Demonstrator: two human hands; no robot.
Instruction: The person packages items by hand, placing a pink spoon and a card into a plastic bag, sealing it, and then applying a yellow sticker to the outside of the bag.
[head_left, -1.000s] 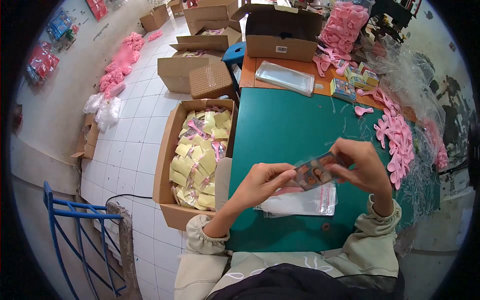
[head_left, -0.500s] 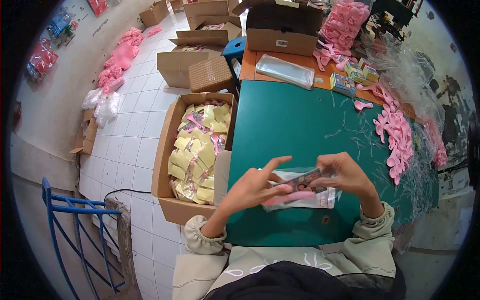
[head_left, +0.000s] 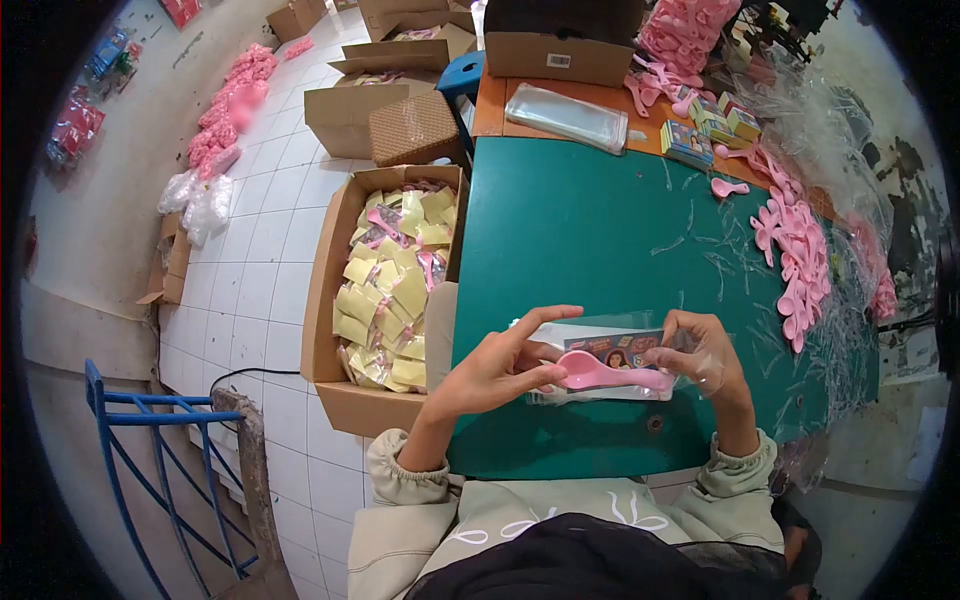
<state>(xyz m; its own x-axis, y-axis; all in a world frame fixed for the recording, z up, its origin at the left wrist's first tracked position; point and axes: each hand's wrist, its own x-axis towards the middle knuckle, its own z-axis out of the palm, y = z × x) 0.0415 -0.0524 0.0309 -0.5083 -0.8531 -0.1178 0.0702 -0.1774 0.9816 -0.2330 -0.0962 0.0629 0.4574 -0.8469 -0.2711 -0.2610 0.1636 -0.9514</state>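
A pink plastic spoon (head_left: 620, 377) and a dark printed card (head_left: 610, 347) with a picture on it lie together in a clear plastic bag (head_left: 642, 322). My left hand (head_left: 488, 372) pinches the left end, its thumb and a finger at the spoon's bowl and the index finger stretched out above. At the other end, my right hand (head_left: 708, 362) grips the bag by the spoon's handle, with clear film bunched around the fingers. Whitish flat bags (head_left: 548, 332) lie under both hands on the green table top (head_left: 570, 240).
Left of the table stands a carton (head_left: 325, 290) full of packed spoons with yellow cards. Loose pink spoons (head_left: 795, 260) are heaped at the right. A stack of clear bags (head_left: 567, 118) and card stacks (head_left: 686, 143) lie at the back. Plastic scraps litter the right side.
The spoon and card have turned to face up and now sit level between my hands. My right hand has shifted to the right and lower, toward the handle end.
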